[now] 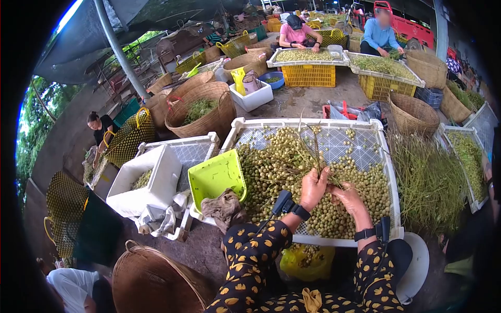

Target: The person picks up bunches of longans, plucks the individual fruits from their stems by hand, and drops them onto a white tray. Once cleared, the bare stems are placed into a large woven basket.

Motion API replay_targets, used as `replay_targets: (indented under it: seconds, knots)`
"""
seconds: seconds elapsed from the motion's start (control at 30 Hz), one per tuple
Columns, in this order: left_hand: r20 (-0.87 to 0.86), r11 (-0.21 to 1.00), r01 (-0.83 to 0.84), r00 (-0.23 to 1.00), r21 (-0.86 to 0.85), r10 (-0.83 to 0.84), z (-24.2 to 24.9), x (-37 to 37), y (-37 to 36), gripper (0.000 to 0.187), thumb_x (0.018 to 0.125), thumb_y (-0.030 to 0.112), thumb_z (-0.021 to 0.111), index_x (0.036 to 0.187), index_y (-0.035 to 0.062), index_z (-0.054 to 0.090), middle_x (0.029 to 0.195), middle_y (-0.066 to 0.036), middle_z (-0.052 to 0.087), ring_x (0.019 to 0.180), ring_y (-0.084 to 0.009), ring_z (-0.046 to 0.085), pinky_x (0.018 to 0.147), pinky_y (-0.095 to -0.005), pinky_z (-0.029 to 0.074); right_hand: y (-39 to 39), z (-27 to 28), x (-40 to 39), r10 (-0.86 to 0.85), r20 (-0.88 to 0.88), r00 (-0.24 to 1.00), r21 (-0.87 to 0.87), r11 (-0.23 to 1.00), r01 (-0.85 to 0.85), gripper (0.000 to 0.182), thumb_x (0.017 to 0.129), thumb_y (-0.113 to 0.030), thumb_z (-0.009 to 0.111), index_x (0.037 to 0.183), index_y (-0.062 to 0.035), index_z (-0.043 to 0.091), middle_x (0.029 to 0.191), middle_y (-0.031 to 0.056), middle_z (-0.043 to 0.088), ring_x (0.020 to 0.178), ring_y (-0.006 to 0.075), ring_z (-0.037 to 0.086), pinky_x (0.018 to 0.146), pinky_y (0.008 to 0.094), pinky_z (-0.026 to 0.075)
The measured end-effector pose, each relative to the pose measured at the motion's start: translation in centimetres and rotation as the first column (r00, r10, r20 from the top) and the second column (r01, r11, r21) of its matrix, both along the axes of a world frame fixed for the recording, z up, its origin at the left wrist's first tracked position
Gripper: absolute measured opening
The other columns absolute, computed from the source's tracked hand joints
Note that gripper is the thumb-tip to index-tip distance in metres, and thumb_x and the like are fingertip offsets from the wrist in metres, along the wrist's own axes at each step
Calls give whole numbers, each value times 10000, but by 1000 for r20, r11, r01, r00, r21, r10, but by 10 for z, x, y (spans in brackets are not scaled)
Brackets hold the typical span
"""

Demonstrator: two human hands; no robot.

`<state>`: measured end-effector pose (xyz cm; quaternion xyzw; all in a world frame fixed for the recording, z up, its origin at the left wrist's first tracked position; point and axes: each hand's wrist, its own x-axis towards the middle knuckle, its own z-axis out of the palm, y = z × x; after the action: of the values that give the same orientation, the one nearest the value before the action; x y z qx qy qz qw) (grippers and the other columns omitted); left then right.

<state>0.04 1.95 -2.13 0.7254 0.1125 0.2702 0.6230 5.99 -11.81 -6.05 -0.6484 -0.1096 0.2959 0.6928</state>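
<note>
In front of me is a white mesh tray [308, 123] with many small round yellow-green fruits [334, 213] spread over it. My left hand [314, 187] is closed around the thin brown stems of a fruit bunch [289, 156], which fans out up and to the left over the loose fruits. Just right of it, my right hand [348, 198] has its fingers curled in by the stems' lower end; what lies between them is hidden. A lime-green basin [216, 177] stands in the tray's left corner, with a crumpled brown cloth [224, 209] beside it.
Cut stems [425, 182] are heaped to the right. A white foam box [148, 180] sits at left, a large wicker basket [201, 109] behind it. Another basket [156, 276] stands front left. Across the way, people [297, 36] sit at fruit trays [308, 56] on yellow crates [310, 75].
</note>
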Motion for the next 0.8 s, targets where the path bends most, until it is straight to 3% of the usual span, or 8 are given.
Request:
replay_targets:
  seconds: [0.13, 0.27, 0.33, 0.5, 0.57, 0.6, 0.67, 0.8]
  knots:
    - [50, 1000, 9, 999, 8, -9, 1, 3, 3, 240, 896, 209, 577, 851, -25, 595, 695, -50, 626, 565, -61, 560, 480, -230, 451, 2, 14, -8, -37, 83, 996, -11, 999, 38, 608, 781, -268, 698, 1156, 126, 425, 812, 82, 618, 668, 120, 562, 554, 233, 442]
    - [51, 971, 61, 997, -232, -51, 9, 1, 3, 241, 892, 222, 582, 854, -15, 603, 648, -53, 595, 540, -57, 501, 482, -262, 426, -2, 21, -4, 108, 282, 953, -83, 993, -89, 374, 808, -226, 665, 1030, 59, 568, 783, 48, 610, 655, 116, 534, 574, 256, 428]
    - [80, 968, 45, 996, -247, -26, 0, 6, 4, 245, 890, 233, 585, 847, -8, 603, 615, -51, 580, 513, -66, 490, 468, -266, 416, 0, 17, -3, 102, 434, 895, -193, 981, -18, 245, 802, -191, 648, 955, -2, 618, 775, 102, 636, 629, 153, 526, 601, 304, 435]
    - [-59, 983, 29, 998, 184, -18, 0, 1, 4, 254, 900, 226, 573, 804, -9, 576, 585, -18, 532, 561, -59, 530, 464, -249, 421, -2, 2, 6, 218, 781, 585, -406, 889, 212, 199, 783, -156, 638, 943, -38, 622, 778, 192, 605, 627, 205, 550, 626, 333, 453]
    - [-51, 947, 8, 999, 321, 9, 4, 0, 0, 285, 902, 218, 573, 733, -9, 545, 556, 11, 465, 570, -44, 520, 454, -244, 398, -3, 2, 4, 210, 771, 601, -407, 889, 211, 243, 787, -162, 642, 974, -11, 612, 793, 161, 628, 676, 198, 579, 649, 333, 460]
    - [-40, 981, 17, 999, 196, -9, 7, -1, -1, 285, 900, 218, 576, 731, -10, 544, 558, 8, 475, 567, -44, 515, 455, -245, 398, -3, 4, 2, 206, 765, 610, -408, 888, 211, 265, 789, -165, 644, 990, 2, 606, 800, 146, 639, 701, 195, 593, 660, 333, 464]
    - [-13, 997, 38, 999, -62, -39, 13, -5, -4, 286, 897, 216, 582, 729, -12, 541, 563, 2, 494, 560, -45, 504, 456, -246, 399, -5, 8, -5, 33, 551, 834, -218, 970, 106, 327, 792, -189, 656, 1027, 28, 588, 844, 108, 646, 751, 184, 601, 683, 329, 467]
    - [30, 999, 4, 1000, -33, -3, 9, -2, 0, 285, 894, 214, 587, 734, -19, 547, 570, -11, 525, 563, -47, 520, 457, -251, 409, -5, 32, -21, 25, 104, 994, 146, 988, -40, 417, 793, -225, 676, 1075, 57, 556, 883, 40, 620, 781, 146, 581, 703, 296, 461]
